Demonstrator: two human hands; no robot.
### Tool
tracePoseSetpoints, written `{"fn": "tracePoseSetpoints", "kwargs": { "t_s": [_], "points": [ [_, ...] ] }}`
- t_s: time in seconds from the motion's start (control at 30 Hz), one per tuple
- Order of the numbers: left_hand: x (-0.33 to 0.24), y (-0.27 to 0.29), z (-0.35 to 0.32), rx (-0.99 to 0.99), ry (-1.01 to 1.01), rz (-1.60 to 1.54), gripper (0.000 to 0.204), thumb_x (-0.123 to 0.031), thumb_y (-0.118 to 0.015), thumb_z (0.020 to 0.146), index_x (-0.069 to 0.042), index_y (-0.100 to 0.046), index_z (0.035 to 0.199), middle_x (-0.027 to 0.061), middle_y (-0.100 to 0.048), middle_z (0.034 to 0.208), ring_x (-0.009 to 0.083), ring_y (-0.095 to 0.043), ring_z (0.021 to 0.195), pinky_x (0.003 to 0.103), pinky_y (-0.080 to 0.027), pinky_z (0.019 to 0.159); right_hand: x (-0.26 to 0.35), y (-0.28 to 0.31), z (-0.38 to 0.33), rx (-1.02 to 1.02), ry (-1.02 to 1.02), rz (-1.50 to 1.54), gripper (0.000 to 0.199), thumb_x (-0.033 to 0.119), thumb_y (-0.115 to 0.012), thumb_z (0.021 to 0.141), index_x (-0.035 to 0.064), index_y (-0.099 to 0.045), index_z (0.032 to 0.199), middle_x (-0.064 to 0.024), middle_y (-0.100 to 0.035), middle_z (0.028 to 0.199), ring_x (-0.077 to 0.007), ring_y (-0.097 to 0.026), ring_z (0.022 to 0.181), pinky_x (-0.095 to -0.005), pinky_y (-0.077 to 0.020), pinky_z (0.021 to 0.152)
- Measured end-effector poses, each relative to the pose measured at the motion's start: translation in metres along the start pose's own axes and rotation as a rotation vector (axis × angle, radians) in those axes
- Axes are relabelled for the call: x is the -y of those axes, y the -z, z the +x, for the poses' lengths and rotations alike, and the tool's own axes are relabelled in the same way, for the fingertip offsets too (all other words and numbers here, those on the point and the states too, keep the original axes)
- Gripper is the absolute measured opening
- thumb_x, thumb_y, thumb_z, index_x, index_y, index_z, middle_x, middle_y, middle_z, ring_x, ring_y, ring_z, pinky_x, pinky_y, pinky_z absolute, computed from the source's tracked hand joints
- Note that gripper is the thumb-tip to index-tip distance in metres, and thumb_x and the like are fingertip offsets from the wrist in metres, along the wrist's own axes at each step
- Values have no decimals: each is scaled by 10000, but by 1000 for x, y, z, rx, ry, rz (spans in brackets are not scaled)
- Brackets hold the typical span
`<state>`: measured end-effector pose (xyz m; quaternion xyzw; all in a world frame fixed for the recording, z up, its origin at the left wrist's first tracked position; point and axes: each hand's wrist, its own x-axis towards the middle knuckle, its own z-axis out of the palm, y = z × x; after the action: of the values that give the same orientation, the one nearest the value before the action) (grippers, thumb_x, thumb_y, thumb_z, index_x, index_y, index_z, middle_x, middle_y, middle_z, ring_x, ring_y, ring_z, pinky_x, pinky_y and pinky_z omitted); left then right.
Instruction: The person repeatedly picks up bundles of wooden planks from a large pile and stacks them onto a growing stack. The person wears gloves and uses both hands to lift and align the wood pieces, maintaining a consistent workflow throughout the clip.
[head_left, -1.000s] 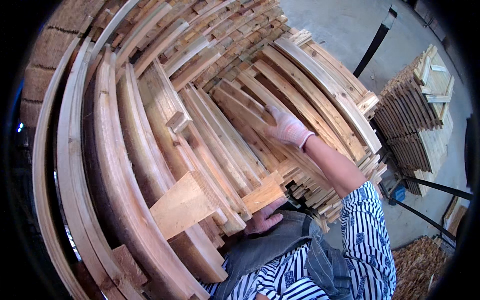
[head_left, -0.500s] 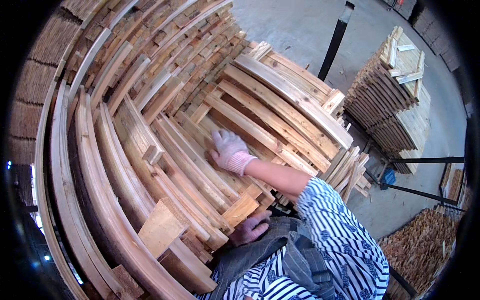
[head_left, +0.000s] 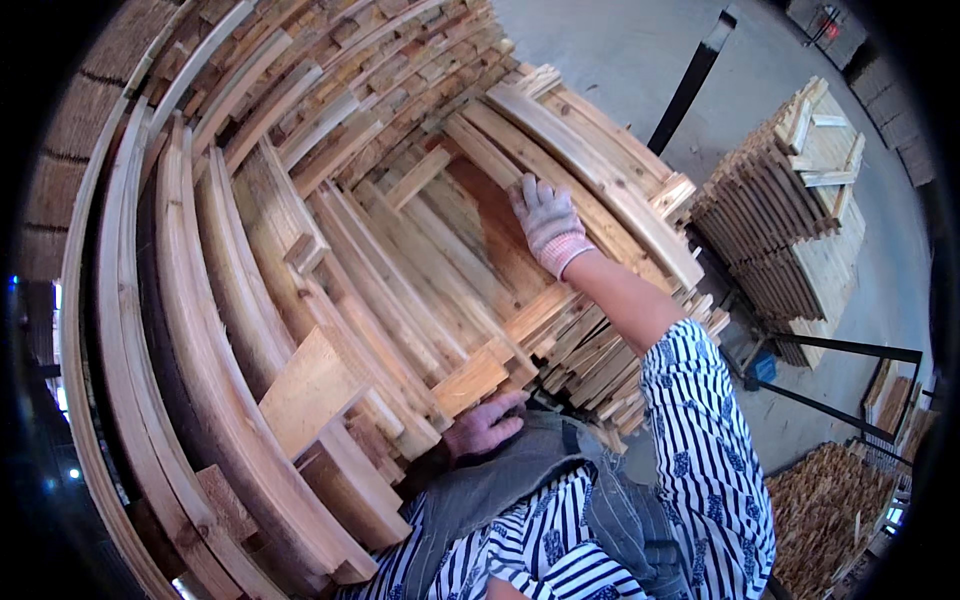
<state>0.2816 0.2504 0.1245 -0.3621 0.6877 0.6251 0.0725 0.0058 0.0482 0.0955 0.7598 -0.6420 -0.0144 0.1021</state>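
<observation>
A big heap of wooden slats (head_left: pixel 330 250) fills most of the view, the boards running away from the person and bending with the lens. Beyond it, on the concrete floor (head_left: pixel 620 60), stands a neat stack of boards (head_left: pixel 790 210) well apart from the hands.

The right hand (head_left: pixel 545 218) (in a pale work glove with a pinkish cuff) lies flat on a reddish plank (head_left: pixel 500 235) near the top of the heap, fingers spread and open, gripping nothing. The arm reaches up and forward, almost straight, with a striped sleeve (head_left: pixel 700 420) pushed back to the elbow.

The left hand (head_left: pixel 485 425) sits low, close to the body, resting against the near ends of the slats just below a short block (head_left: pixel 470 380). Its fingers are curled, but whether they grip anything I cannot tell.
</observation>
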Motion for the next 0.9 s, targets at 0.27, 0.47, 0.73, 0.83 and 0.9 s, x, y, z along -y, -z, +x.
{"fn": "tracePoseSetpoints", "kwargs": {
  "t_s": [0.27, 0.47, 0.73, 0.83, 0.9],
  "points": [
    [6, -1, 1, 7, -2, 111, 566, -329, -576, 1037, -81, -405, 1516, 145, -570, 1411, 259, -500, 1342, 383, -373, 1142, 8, 2, 39, 137, -222, 353, 509, 154, -580, 925, 46, -479, 1412, -218, -618, 1205, -361, -624, 1129, -468, -511, 912],
    [5, -4, -1, 3, -28, 58, 584, -341, -554, 1044, -60, -380, 1526, 155, -563, 1420, 272, -487, 1361, 377, -362, 1153, 10, 18, 41, 243, -67, 1244, 667, 286, -589, 885, 8, -411, 1465, -276, -574, 1373, -402, -572, 1253, -444, -455, 1053],
    [-28, 8, -1, -83, -64, 184, 545, -386, -617, 984, -92, -520, 1432, 101, -676, 1271, 278, -610, 1194, 395, -434, 1072, 106, -14, 36, 365, -171, 1169, 581, 422, -506, 992, 4, -471, 1394, -269, -594, 1325, -412, -585, 1216, -452, -459, 1035],
    [1, -2, 1, -58, -45, 35, 548, -387, -617, 993, -101, -503, 1446, 101, -675, 1255, 270, -610, 1181, 376, -437, 1066, 66, 56, 44, 220, -119, 820, 558, 431, -569, 956, -13, -524, 1289, -257, -630, 1213, -397, -620, 1138, -452, -479, 1007],
    [14, -6, 3, -26, -28, -93, 568, -399, -609, 1000, -83, -485, 1455, 119, -665, 1264, 267, -598, 1203, 374, -434, 1068, 11, 62, 54, -104, -150, 749, 554, 426, -661, 881, -2, -576, 1223, -250, -621, 1174, -397, -628, 1085, -464, -502, 963]
  ]
}}
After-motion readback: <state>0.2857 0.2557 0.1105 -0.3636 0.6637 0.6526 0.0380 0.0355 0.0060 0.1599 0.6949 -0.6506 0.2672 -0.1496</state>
